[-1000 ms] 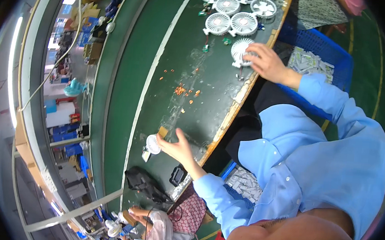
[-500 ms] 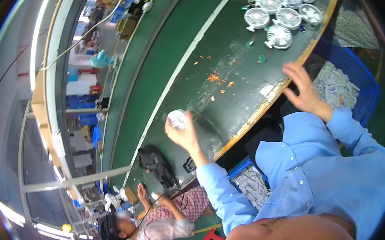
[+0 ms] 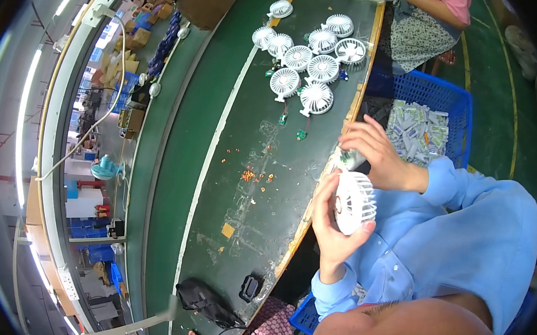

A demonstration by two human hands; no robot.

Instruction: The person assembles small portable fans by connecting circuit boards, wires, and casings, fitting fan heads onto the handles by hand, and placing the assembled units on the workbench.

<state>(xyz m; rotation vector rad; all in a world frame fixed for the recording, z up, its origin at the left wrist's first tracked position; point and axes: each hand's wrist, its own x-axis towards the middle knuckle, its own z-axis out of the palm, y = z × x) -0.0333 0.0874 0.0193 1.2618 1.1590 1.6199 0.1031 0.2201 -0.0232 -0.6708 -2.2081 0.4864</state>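
Note:
My left hand [image 3: 333, 225] grips a white round fan head [image 3: 355, 203] by its rim, fingers on one side and thumb on the other, just off the table's edge. Close above it, my right hand [image 3: 381, 160] curls its fingers around a pale whitish piece [image 3: 351, 159] by the fan's neck. Whether that piece is joined to the fan is hidden. On the green table [image 3: 217, 195], several similar fan heads [image 3: 317, 99] lie grouped toward the far end. Small green circuit boards [image 3: 301, 134] hang off some of them on wires.
Small orange bits [image 3: 247, 175] and a yellowish square [image 3: 227, 230] lie mid-table. A black bag [image 3: 203, 300] and black case [image 3: 251, 287] are at the near end. A blue basket [image 3: 465, 119] holds white pieces. Co-workers [image 3: 444, 8] are partly visible at both ends.
My left hand has brought the fan head from over the table back to the table's edge, beside my right hand. My right hand has closed around the pale piece. The view has shifted.

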